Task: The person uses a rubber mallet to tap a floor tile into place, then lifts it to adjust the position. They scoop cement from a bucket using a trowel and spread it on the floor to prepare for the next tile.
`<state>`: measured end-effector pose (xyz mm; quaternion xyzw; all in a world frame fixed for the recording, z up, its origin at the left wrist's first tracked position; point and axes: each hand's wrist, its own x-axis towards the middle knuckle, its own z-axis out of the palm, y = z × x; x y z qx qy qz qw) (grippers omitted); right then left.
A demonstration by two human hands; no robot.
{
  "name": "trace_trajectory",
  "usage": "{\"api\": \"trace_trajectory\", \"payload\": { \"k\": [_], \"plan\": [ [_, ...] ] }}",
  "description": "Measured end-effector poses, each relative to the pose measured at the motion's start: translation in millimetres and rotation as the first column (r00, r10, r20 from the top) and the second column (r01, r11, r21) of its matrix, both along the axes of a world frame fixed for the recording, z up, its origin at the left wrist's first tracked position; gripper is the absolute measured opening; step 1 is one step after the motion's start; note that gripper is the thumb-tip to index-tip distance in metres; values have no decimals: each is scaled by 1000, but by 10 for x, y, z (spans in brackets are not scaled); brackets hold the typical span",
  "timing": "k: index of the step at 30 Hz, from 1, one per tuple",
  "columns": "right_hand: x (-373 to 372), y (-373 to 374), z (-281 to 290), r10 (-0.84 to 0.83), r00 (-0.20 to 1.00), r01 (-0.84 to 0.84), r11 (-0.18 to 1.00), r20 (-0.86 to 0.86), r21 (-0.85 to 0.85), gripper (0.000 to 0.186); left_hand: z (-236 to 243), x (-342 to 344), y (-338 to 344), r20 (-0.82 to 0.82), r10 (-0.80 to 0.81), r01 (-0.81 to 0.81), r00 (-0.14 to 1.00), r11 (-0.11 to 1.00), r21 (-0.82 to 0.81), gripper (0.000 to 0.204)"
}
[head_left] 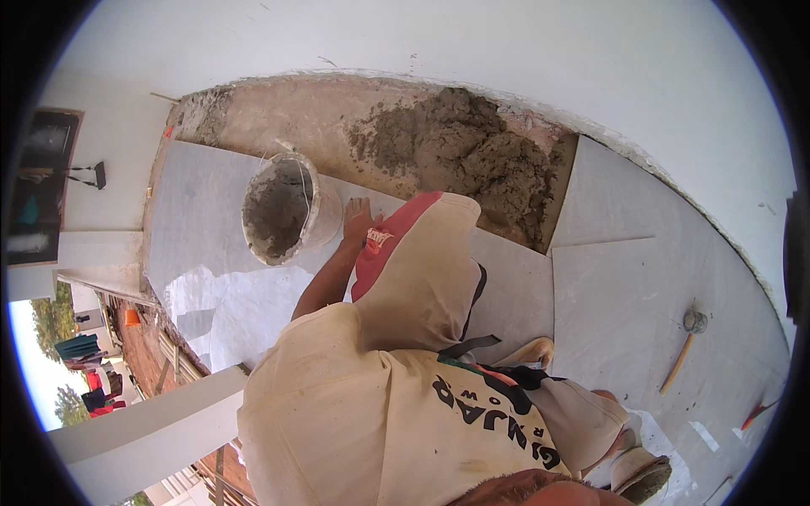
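Neither of my hands shows in the head view. A co-worker in a cream shirt (380,405) crouches right in front of me, bent forward and facing away, with a red cap (384,240) under a cream cloth. One of that person's hands (358,221) rests flat on a grey floor tile (202,211), beside a dirty white bucket (283,207) smeared inside with grey mortar. Beyond lies a heap of wet mortar (472,156) on the bare floor bed (295,114).
Large grey tiles (624,295) cover the floor to the right. A wooden-handled hammer (682,352) and a red-handled tool (755,413) lie there. A sandalled foot (641,476) is at the bottom right. The white wall (506,42) curves behind; a white ledge (143,422) borders the left drop.
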<state>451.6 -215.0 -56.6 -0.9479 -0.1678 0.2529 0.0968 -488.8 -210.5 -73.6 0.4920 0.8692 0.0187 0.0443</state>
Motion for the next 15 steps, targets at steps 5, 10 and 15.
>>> {"api": "trace_trajectory", "payload": {
  "k": [5, 10, 15],
  "plan": [
    [-573, 855, 316, 9, 974, 76, 929, -227, 362, 53, 40, -230, -368, -132, -68, 75, 989, 996, 49, 51],
    [-1264, 1691, 727, 152, 870, 187, 779, -469, 599, 49, 72, -314, -300, -151, -134, 149, 980, 984, 94, 48],
    [-1944, 2365, 1171, 357, 748, 174, 709, -560, 684, 46, 30, -467, -252, -189, 26, 15, 982, 977, 214, 46]
  ]
}}
